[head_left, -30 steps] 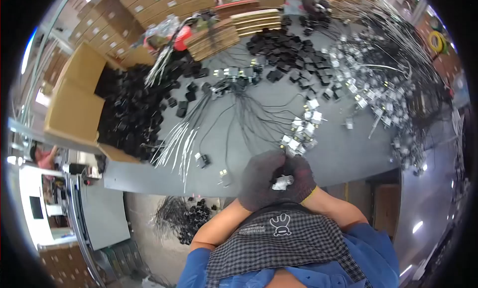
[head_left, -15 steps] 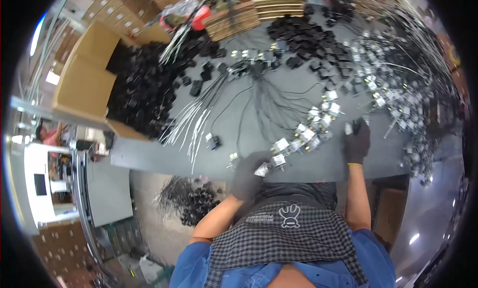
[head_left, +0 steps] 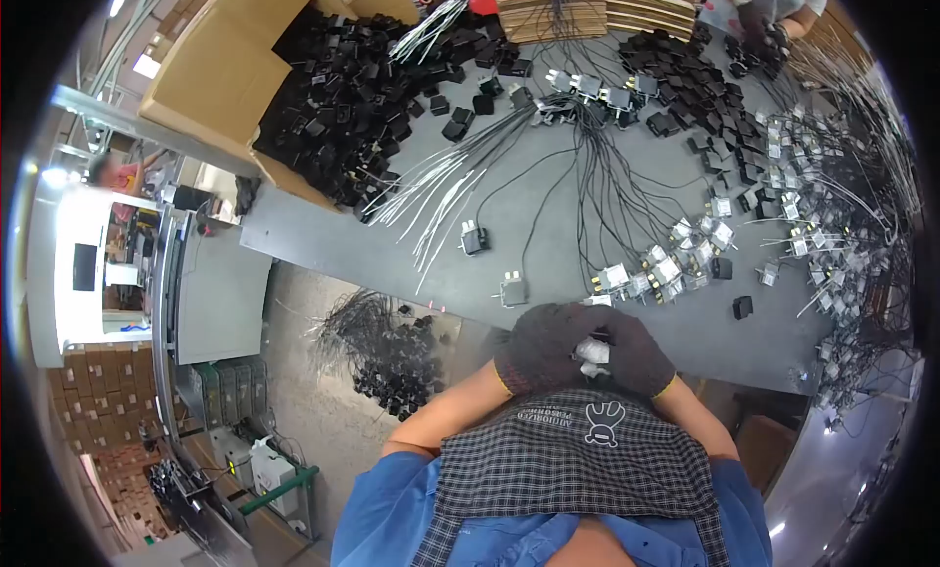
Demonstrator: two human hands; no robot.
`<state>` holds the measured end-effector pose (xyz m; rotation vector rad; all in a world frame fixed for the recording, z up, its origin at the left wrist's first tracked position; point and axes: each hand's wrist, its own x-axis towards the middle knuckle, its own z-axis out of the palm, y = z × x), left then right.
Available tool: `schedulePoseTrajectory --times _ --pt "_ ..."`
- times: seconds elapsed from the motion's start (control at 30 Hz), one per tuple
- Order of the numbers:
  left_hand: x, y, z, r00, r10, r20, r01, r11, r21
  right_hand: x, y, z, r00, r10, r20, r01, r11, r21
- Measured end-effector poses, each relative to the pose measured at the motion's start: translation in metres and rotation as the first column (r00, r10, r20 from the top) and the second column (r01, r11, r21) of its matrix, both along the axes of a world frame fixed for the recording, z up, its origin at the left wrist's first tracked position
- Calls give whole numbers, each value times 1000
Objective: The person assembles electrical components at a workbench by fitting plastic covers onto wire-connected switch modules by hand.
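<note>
My two dark-gloved hands meet at the front edge of the table, just above my apron. My left hand (head_left: 541, 350) has its fingers curled round a small silver-clear plug part (head_left: 592, 353). From the other side my right hand (head_left: 638, 350) closes on the same part, its fingers hiding much of it. Just beyond them lies a row of silver plug parts (head_left: 666, 270) with brass-coloured pins and black cables. A single silver plug part (head_left: 512, 289) stands near my left hand. To the right rest loose black plug housings (head_left: 742, 307).
An open carton (head_left: 211, 72) and a heap of black housings (head_left: 343, 107) fill the left back. More black housings (head_left: 676, 82) and tangled silver plug parts (head_left: 842, 263) cover the right. A co-worker's gloved hand (head_left: 752, 21) is at the far right. Cables lie on the floor.
My right hand has come left from the right part of the table to meet my left hand at the silver part. The view has shifted, so the table appears higher and further right.
</note>
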<state>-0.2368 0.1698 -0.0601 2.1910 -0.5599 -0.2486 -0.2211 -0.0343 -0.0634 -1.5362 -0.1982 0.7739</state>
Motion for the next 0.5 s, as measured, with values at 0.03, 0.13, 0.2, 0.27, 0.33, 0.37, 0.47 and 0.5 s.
schedulePoseTrajectory --times 0.03,0.13,0.2,0.27,0.33,0.37,0.47,0.5 --pt "-1 4 7 1000 7 0 -7 1000 6 1 0 3 983 -33 -178 29 999 -26" --pt "-14 19 -6 989 121 -79 -134 972 -192 5 -8 -16 922 9 387 39 993 -115" --pt "-17 25 -31 967 255 23 -252 965 -72 6 -11 -11 973 -158 170 165 986 -31" --pt "-13 31 -34 933 271 237 -324 919 223 11 -15 -9 930 -357 -86 360 933 26" --pt "-7 48 -63 930 216 297 -310 896 319 19 -22 -12 901 -433 -24 434 901 27" --pt "-5 57 -77 921 163 353 -311 854 418 23 -27 -15 868 -495 34 494 869 39" --pt "12 83 -73 813 303 497 -497 805 323 33 -40 -29 851 -517 89 514 856 53" --pt "16 83 -63 797 340 499 -549 753 364 33 -41 -27 850 -512 124 512 858 32"
